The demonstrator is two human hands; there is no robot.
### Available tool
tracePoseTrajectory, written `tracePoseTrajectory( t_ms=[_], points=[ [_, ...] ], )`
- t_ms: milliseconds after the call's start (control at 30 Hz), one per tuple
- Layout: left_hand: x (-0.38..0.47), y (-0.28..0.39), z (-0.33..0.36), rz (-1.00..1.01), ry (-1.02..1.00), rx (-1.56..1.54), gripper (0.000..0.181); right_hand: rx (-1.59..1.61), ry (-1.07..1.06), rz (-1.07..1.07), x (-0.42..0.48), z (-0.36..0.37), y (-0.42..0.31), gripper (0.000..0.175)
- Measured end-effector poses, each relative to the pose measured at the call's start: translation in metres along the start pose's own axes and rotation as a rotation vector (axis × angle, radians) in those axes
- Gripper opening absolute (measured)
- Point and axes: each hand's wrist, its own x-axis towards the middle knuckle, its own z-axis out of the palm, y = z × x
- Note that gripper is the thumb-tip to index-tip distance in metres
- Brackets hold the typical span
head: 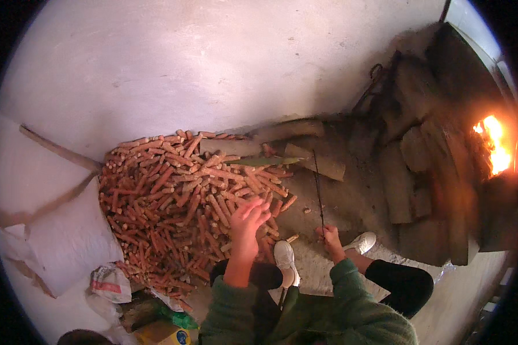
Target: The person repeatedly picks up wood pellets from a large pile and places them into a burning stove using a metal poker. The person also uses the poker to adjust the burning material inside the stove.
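Observation:
My right hand (pixel 330 239) is closed around the lower end of a thin dark rod (pixel 318 189), which points away from me over the floor. My left hand (pixel 250 215) is raised with its fingers apart and nothing in it, in front of a large heap of corncobs (pixel 177 202). A long green leaf or strip (pixel 265 161) lies at the heap's upper right edge. Beside it, between heap and rod tip, is a flat piece of wood or board (pixel 317 164).
Flames (pixel 496 144) burn in an opening at the far right. Dark boards or slabs (pixel 440 194) lie before it. A pale wall (pixel 198 64) runs behind the heap. A white sack (pixel 71 246) and a smaller printed bag (pixel 111 283) are at the left. My shoes (pixel 286 263) flank the rod's near end.

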Motion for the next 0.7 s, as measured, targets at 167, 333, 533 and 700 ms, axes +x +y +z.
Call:
tracePoseTrajectory(
  t_ms=[167, 333, 533, 700],
  points=[
    [0.004, -0.005, 0.003, -0.006, -0.050, 0.141, 0.017, -0.146, 0.092, 0.038, -0.034, -0.043, 0.014, 0.015],
    [-0.001, -0.051, 0.010, -0.088, -0.065, 0.348, 0.020, -0.082, 0.182, 0.119, -0.106, -0.071, 0.003, 0.019],
    [-0.056, -0.239, 0.055, -0.752, -0.413, 0.608, 0.052, -0.306, 0.341, 0.001, -0.170, -0.078, -0.024, 0.016],
    [-0.122, -0.294, 0.121, -0.901, -0.527, 0.143, 0.048, -0.239, 0.249, -0.093, -0.197, -0.092, -0.041, 0.029]
  ],
)
